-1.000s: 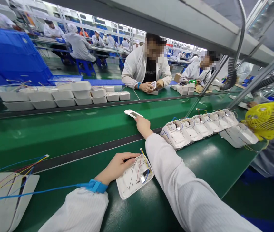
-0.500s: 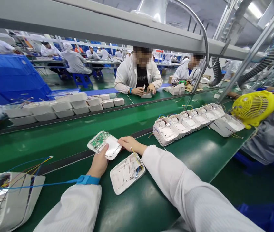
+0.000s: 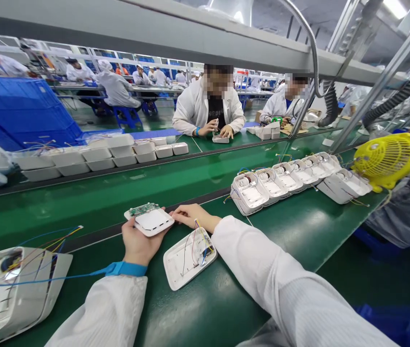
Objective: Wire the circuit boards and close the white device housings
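Note:
A white plastic panel with a green circuit board (image 3: 150, 219) rests in my left hand (image 3: 140, 242), which grips it from below and wears a blue wrist strap. At the panel's right edge is my right hand (image 3: 190, 215), its fingers bent together against that edge. Just below my right hand, a white shell with thin coloured wires (image 3: 186, 262) lies open side up on the green bench, not held.
White housings with wires (image 3: 250, 193) form a row at the right, beside a yellow fan (image 3: 389, 159). A larger housing (image 3: 27, 294) sits at the left. White cases (image 3: 96, 154) line the belt's far side, where a person (image 3: 208, 111) works.
The panel has tipped flatter and shifted slightly left. My left hand has turned further beneath it, its thumb no longer lying across the front. My right hand stays at the edge.

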`<state>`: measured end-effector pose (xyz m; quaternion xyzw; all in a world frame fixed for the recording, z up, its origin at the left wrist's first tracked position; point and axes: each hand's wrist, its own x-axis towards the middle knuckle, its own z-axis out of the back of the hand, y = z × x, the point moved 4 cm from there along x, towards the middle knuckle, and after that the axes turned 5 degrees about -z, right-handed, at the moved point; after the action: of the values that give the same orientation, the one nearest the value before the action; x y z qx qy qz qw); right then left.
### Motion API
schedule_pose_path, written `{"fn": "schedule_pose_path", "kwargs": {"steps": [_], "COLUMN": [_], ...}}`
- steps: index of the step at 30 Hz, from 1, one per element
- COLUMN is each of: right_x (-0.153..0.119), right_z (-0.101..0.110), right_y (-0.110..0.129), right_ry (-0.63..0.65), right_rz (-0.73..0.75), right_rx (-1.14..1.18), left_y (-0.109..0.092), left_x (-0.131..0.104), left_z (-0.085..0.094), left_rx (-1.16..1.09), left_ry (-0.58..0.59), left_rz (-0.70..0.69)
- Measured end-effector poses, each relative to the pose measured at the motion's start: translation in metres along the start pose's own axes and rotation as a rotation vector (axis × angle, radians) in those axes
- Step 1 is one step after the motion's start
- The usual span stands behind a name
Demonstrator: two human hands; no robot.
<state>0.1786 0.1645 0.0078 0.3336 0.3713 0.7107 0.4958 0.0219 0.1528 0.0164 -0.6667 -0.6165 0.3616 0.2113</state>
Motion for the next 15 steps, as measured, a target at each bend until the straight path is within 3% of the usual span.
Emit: {"fn": "schedule_pose_path", "kwargs": {"steps": [4,15], "right_x": [0.000,0.006], "right_z": [-0.003,-0.010], "right_y": [-0.004,-0.013], "right_ry": [0.007,-0.006], "right_rz": [-0.003,0.019], "right_rx": [0.012,0.052], "left_y": [0.005,0.010], "left_x": [-0.003,-0.001], "left_z": [-0.001,0.001], "left_rx": [0.026,0.022], "left_ry": [-0.050,-0.027], "left_rz": [-0.019,-0.037]}}
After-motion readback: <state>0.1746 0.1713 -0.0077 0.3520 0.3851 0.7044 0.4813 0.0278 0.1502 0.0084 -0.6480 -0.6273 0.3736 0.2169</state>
